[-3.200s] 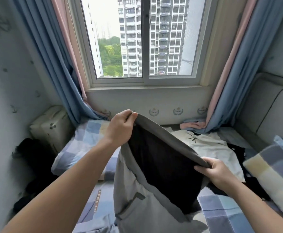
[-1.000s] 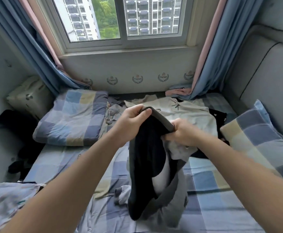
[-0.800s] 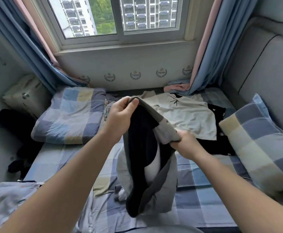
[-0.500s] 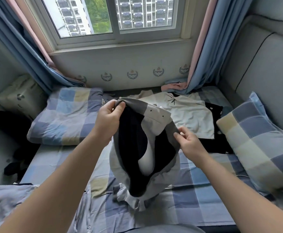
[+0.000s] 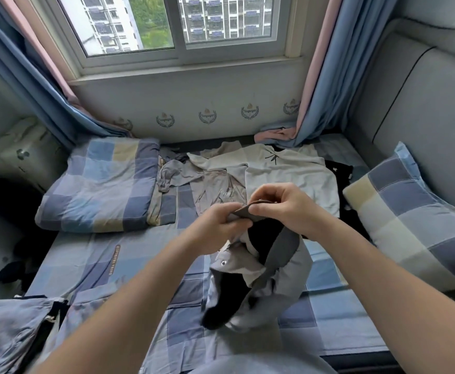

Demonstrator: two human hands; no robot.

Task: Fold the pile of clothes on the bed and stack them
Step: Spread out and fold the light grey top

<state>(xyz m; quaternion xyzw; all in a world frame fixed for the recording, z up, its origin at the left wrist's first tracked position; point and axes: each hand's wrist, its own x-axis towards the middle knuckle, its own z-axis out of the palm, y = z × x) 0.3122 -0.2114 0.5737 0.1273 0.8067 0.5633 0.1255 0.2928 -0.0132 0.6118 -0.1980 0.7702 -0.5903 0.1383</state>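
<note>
Now that my left hand (image 5: 221,232) and right hand (image 5: 288,209) meet, pinching the grey shorts (image 5: 292,268), these seem halved, hanging toward six o'clock.

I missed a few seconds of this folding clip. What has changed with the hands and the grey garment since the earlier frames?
The left hand and right hand, earlier wide apart holding the grey garment spread open, have come together and lowered; it now hangs bunched onto the bed. Both still pinch its top edge. The white T-shirt and checked pillow lie as before.
</note>
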